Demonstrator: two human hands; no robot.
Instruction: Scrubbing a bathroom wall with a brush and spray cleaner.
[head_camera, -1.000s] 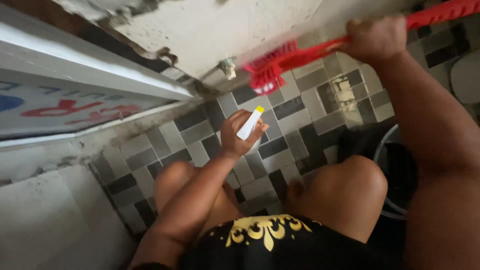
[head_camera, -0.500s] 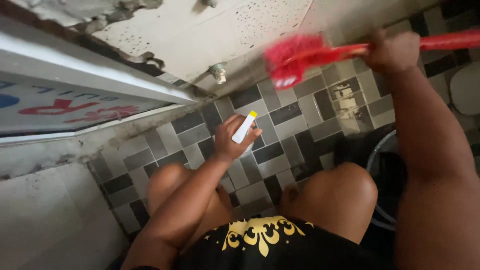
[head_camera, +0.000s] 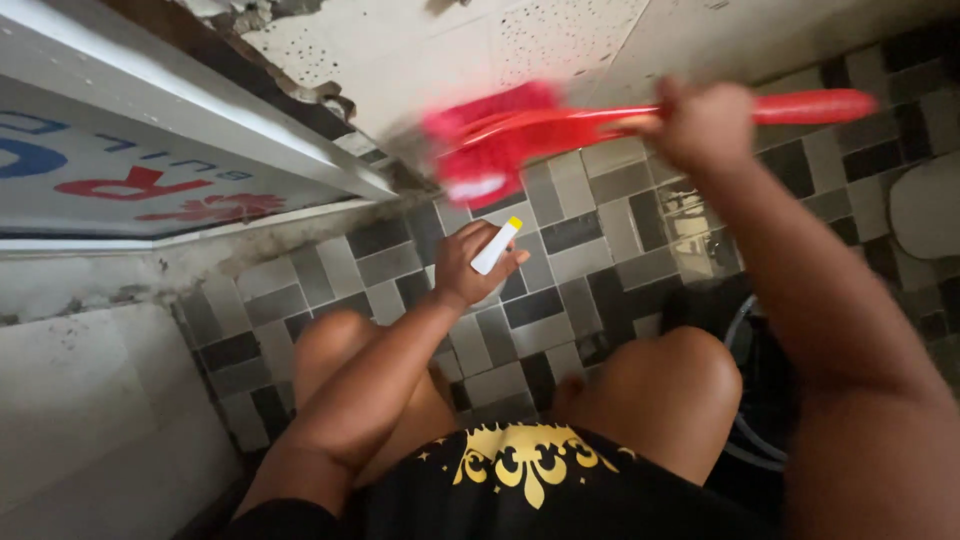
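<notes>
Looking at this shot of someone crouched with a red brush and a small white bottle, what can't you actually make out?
- Red brush, head view: its bristle head is smeared by motion blur, so contact with the wall cannot be judged.
- White bottle with yellow cap: the left hand covers its lower part.
- Dark bucket: the right forearm hides most of it.
- Pale object: cut off by the right edge.
- Right hand: slightly blurred around the handle.

A floor (head_camera: 590, 255) of grey, white and black rectangular tiles spreads below the fingers. Beyond them rises a pale, speckled wall (head_camera: 440, 45) with crumbling edges. Well off to their left runs a white frame (head_camera: 200, 125) above a printed panel (head_camera: 120, 185). A dark bucket (head_camera: 760, 400) sits low, nearer the body.
</notes>
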